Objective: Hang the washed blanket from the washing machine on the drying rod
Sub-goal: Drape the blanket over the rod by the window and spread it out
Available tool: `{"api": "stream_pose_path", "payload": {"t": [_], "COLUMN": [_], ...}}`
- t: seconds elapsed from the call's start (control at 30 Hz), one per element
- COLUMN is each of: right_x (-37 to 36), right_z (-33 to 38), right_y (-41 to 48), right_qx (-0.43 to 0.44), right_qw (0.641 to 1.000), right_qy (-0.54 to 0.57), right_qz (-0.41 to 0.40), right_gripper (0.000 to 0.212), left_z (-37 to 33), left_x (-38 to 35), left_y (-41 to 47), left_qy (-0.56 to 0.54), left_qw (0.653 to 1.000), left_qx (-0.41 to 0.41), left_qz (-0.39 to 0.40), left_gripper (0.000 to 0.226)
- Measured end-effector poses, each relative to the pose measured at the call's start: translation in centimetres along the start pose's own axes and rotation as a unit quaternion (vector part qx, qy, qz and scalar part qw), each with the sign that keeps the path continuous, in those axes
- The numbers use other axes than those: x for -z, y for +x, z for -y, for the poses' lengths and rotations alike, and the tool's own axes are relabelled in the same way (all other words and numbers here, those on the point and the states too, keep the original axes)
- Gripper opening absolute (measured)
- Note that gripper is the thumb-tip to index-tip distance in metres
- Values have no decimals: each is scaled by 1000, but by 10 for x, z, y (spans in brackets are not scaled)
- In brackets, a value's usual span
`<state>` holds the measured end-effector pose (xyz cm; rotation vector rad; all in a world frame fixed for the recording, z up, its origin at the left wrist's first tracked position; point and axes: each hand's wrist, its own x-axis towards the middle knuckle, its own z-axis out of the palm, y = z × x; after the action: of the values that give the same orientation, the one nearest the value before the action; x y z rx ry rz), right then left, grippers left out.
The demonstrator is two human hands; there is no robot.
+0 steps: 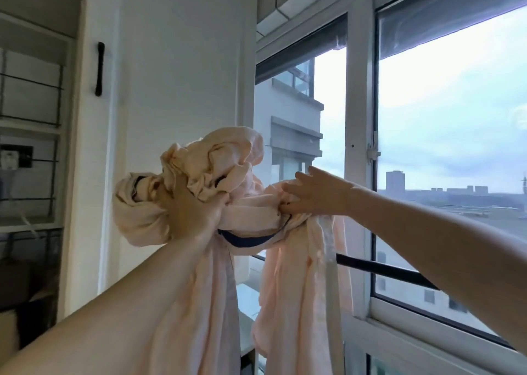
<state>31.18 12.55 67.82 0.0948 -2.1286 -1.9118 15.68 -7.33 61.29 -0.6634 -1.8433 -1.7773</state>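
Observation:
A pale peach blanket (222, 163) is bunched in a twisted lump at chest height in front of the window, with long folds hanging down to the bottom of the view. My left hand (194, 212) grips the bunched cloth from below. My right hand (313, 193) reaches in from the right and pinches a fold of the blanket with thumb and fingers. A dark band of the blanket's edge shows just under the bunch. A black drying rod (382, 270) runs from behind the hanging folds toward the right, passing under my right forearm.
A large window with white frames (359, 118) fills the right side, with buildings outside. A white wall or door with a black handle (99, 69) stands to the left. Wire shelves (31, 118) sit at the far left.

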Motion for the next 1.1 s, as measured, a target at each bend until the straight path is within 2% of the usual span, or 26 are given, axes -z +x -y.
{"api": "stream_pose_path", "payload": {"t": [0.13,0.23,0.37,0.5,0.53,0.6,0.63,0.7,0.77,0.87,1.03,1.1], "right_x": [-15,-23,-46,-60,-70,-79,-85,-84,-79,-78,-79,-86], "right_z": [18,34,49,52,51,44,40,36,43,41,23,14], "right_y": [15,27,43,51,55,62,65,63,49,35,-4,-22], "right_qx": [-20,-33,-59,-83,-92,-150,-162,-133,-123,-147,-162,-136], "right_qw": [999,997,993,990,988,976,972,976,980,975,980,986], "right_qy": [35,67,98,108,119,155,172,170,155,165,112,94], "right_qz": [17,-20,-20,-36,-39,-20,-23,3,-8,-24,-2,-7], "right_gripper": [57,57,55,63,56,28,26,33,52,73,71,68], "left_z": [-1,13,35,50,53,56,55,53,48,40,24,15], "left_x": [-2,3,13,14,12,7,5,-2,-9,-21,-45,-54], "left_y": [12,13,11,13,12,11,11,11,10,8,-3,-9], "left_qy": [12,15,10,23,24,20,19,26,27,24,5,9], "left_qw": [1000,999,998,998,998,999,999,999,999,999,1000,1000], "left_qx": [16,37,55,61,56,40,35,32,28,29,17,-1], "left_qz": [-5,-4,-13,-18,-14,-9,-8,-10,-14,-14,5,17], "left_gripper": [95,96,93,95,96,100,102,101,97,96,95,97]}}
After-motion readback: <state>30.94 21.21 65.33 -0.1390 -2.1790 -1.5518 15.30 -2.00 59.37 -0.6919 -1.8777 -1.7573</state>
